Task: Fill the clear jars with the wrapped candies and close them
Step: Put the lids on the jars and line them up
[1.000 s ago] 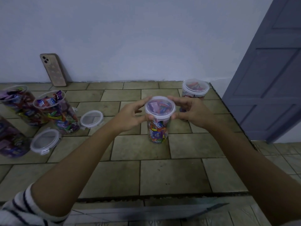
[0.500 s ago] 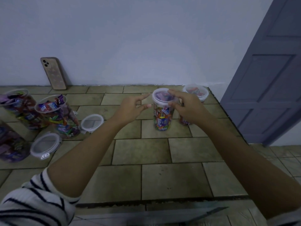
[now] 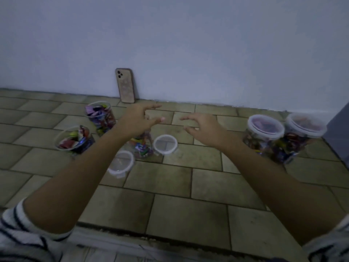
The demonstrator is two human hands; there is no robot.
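Closest to us, two forearms reach out over the tiled counter (image 3: 188,214), and the near lid (image 3: 120,163) lies flat at seven o'clock of the middle jar (image 3: 141,148). That jar stands open, packed with wrapped candies, right under the left wrist. At three o'clock of it sits the far lid (image 3: 165,144), close in; touching or not, we cannot tell. Up a step to the hands: the left hand (image 3: 137,120) and the right hand (image 3: 204,129) both hover with fingers loosely spread and slightly curled, holding nothing. Our read is that capping the middle jar comes next. We'd take a lid by its rim, steady the jar wall with the other hand, set the lid level and press all round the edge. Out at nine o'clock the left open jar (image 3: 73,140) and, at eleven, the back open jar (image 3: 100,118) show wrappers poking above their rims, so we'd tuck those down first. Away at three o'clock the two closed jars (image 3: 264,135) stand side by side, lids on. Farthest off, at twelve, a phone (image 3: 126,86) leans on the wall.
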